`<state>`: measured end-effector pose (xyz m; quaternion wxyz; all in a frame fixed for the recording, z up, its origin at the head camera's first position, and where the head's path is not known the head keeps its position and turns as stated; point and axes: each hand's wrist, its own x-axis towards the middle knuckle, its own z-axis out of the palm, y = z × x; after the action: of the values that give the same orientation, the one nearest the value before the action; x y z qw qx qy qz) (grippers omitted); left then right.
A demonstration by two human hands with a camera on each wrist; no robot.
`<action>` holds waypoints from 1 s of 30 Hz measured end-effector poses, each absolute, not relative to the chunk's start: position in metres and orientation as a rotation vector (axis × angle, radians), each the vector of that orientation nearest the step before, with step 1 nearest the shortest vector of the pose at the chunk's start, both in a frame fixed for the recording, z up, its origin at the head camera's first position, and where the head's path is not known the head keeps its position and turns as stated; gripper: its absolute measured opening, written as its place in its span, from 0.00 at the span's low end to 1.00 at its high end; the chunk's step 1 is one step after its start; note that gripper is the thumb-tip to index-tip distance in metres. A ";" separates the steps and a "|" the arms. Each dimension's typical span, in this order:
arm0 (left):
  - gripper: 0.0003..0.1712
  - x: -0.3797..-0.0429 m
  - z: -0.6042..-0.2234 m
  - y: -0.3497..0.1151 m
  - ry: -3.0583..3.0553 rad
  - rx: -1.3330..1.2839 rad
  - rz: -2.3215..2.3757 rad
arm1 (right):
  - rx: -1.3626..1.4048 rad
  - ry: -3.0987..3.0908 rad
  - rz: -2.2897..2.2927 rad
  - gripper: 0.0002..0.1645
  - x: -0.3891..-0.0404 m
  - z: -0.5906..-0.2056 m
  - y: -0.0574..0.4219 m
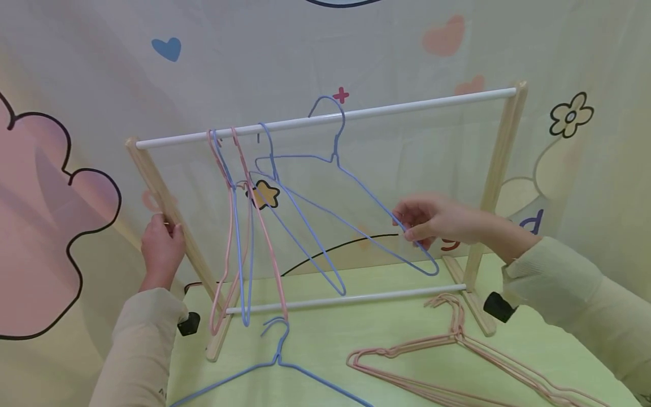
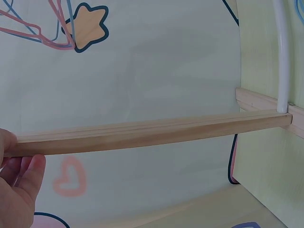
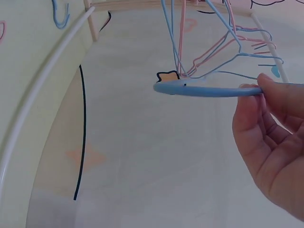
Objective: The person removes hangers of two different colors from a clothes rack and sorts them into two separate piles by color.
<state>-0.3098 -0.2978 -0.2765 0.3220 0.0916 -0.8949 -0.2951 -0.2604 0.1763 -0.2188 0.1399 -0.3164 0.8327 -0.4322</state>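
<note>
My right hand [image 1: 439, 220] pinches the sloping right arm of a blue clothes hanger [image 1: 367, 189] between thumb and fingers. Its hook arches over the white top rail [image 1: 432, 105]; whether it bears on the rail I cannot tell. In the right wrist view the held hanger [image 3: 209, 91] appears edge-on. At the left, my left hand [image 1: 163, 249] grips the wooden side post [image 1: 195, 254] of the rack, and the left wrist view has the fingers around that post [image 2: 142, 135]. Left of the held hanger, pink hangers [image 1: 271, 249] and blue hangers [image 1: 307, 223] hang from the rail.
A loose blue hanger [image 1: 278, 359] lies on the pale green tabletop [image 1: 325, 339] in front of the rack. Several pink hangers [image 1: 458, 337] lie stacked at the front right. A white lower bar [image 1: 356, 297] joins the rack's feet. Behind hangs a printed cloth [image 1: 285, 62].
</note>
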 end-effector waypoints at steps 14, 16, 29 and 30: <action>0.17 -0.310 -0.277 -0.299 -2.359 0.236 -0.755 | -0.944 2.542 -1.142 0.09 -0.246 -0.220 0.220; 0.17 -0.310 -0.277 -0.298 -2.360 0.237 -0.758 | -0.958 2.571 -1.115 0.09 -0.243 -0.222 0.225; 0.16 -0.309 -0.276 -0.298 -2.345 0.231 -0.769 | -0.984 2.505 -1.115 0.06 -0.237 -0.263 0.250; 0.16 -0.309 -0.276 -0.298 -2.346 0.233 -0.771 | -0.976 2.498 -1.117 0.06 -0.237 -0.266 0.250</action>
<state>-0.3092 -0.2978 -0.2760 0.3247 0.0888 -0.8946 -0.2940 -0.2370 0.2502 -0.2662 0.1179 -0.3335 0.8538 -0.3819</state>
